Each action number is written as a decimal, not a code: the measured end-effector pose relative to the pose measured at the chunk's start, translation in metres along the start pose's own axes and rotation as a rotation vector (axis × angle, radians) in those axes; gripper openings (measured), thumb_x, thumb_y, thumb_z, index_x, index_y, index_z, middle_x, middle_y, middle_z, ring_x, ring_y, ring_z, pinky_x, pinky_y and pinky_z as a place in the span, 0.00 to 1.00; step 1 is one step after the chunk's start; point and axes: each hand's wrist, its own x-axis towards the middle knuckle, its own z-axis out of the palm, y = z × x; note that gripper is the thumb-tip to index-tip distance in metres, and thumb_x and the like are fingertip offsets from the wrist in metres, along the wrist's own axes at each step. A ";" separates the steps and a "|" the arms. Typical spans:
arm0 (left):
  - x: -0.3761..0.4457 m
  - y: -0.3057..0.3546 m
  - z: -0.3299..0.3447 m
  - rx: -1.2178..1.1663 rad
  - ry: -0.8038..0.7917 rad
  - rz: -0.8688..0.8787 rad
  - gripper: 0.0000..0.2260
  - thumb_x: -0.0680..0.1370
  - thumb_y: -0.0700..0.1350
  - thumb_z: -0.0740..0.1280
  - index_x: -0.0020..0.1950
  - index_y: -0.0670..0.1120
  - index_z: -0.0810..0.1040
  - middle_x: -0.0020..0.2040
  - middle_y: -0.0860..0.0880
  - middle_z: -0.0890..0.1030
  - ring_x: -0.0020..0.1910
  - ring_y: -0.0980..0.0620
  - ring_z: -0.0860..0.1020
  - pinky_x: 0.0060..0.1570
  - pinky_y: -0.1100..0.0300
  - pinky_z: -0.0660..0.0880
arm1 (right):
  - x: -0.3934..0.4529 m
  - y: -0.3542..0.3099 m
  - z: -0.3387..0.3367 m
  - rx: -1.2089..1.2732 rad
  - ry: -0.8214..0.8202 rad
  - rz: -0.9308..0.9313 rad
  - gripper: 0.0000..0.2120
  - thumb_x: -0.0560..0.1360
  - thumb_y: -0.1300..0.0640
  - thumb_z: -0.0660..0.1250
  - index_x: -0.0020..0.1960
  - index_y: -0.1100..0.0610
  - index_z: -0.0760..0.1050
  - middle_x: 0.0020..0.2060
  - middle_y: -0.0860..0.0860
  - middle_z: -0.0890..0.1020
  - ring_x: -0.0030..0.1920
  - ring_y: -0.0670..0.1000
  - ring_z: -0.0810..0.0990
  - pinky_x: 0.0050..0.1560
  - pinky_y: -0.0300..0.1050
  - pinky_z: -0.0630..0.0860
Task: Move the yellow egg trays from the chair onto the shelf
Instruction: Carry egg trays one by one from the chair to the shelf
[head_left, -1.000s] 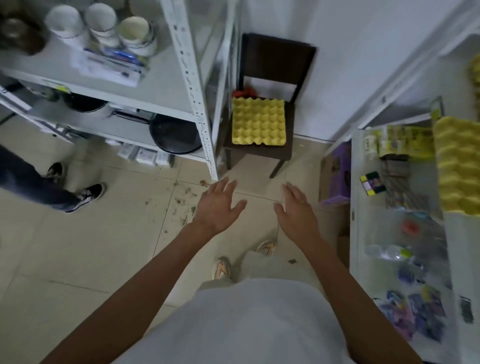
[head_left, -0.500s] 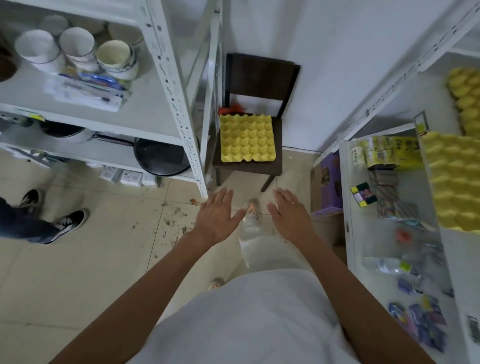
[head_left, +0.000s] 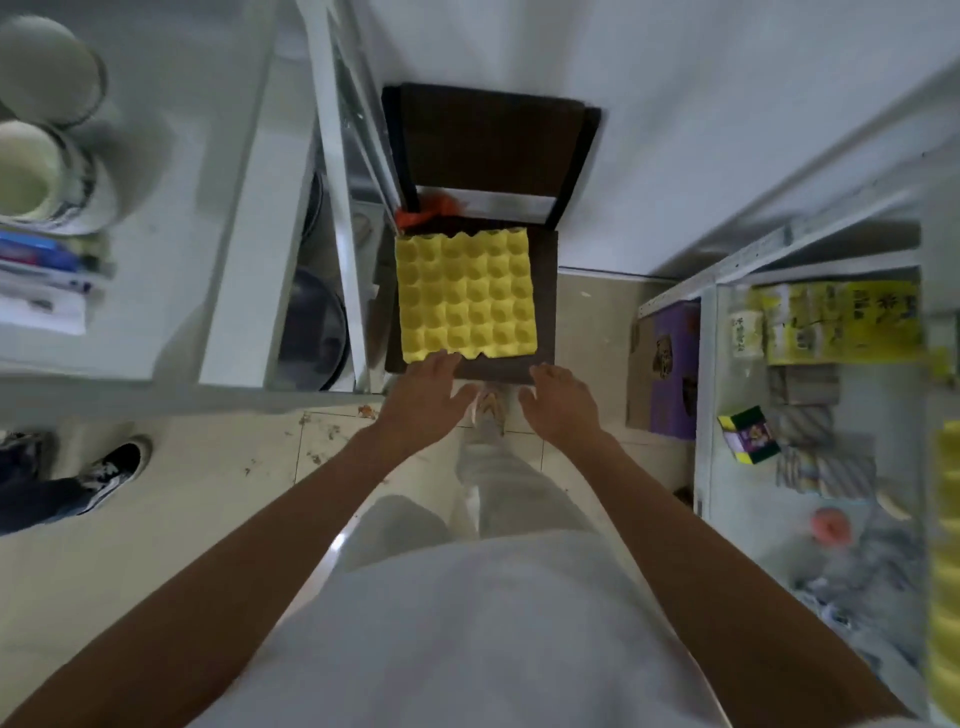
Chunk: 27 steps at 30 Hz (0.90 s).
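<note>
Yellow moulded-pulp egg tray (head_left: 466, 295) lying flat on the seat of a dark brown wooden chair (head_left: 488, 150), cups facing up, slightly longer axis running from the seat's front edge toward the backrest. Orange scrap (head_left: 427, 212) behind its far-left corner. Left hand (head_left: 423, 402) spread, empty, fingertips touching or just over the tray's near edge; cannot tell which. Right hand (head_left: 563, 405) spread, empty, just beside the near-right corner. White metal shelf (head_left: 810, 249) at right.
</note>
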 end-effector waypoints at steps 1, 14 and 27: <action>0.024 0.000 -0.004 -0.075 0.008 -0.054 0.27 0.84 0.57 0.61 0.81 0.46 0.66 0.79 0.43 0.68 0.76 0.39 0.69 0.74 0.45 0.67 | 0.024 0.002 -0.005 0.004 -0.020 0.006 0.21 0.83 0.50 0.58 0.70 0.61 0.75 0.68 0.58 0.77 0.67 0.61 0.76 0.65 0.55 0.73; 0.256 -0.125 0.054 -0.277 0.105 -0.555 0.27 0.77 0.43 0.63 0.77 0.47 0.69 0.69 0.41 0.78 0.65 0.36 0.78 0.61 0.44 0.77 | 0.283 0.059 0.082 0.245 -0.113 0.305 0.22 0.79 0.50 0.64 0.71 0.56 0.71 0.65 0.58 0.80 0.65 0.62 0.79 0.58 0.54 0.76; 0.288 -0.164 0.070 -0.033 0.095 -0.509 0.38 0.81 0.44 0.62 0.84 0.62 0.44 0.57 0.37 0.82 0.56 0.32 0.81 0.55 0.38 0.79 | 0.308 0.069 0.113 0.171 0.103 0.389 0.09 0.79 0.50 0.65 0.57 0.52 0.75 0.52 0.55 0.82 0.53 0.61 0.82 0.45 0.50 0.71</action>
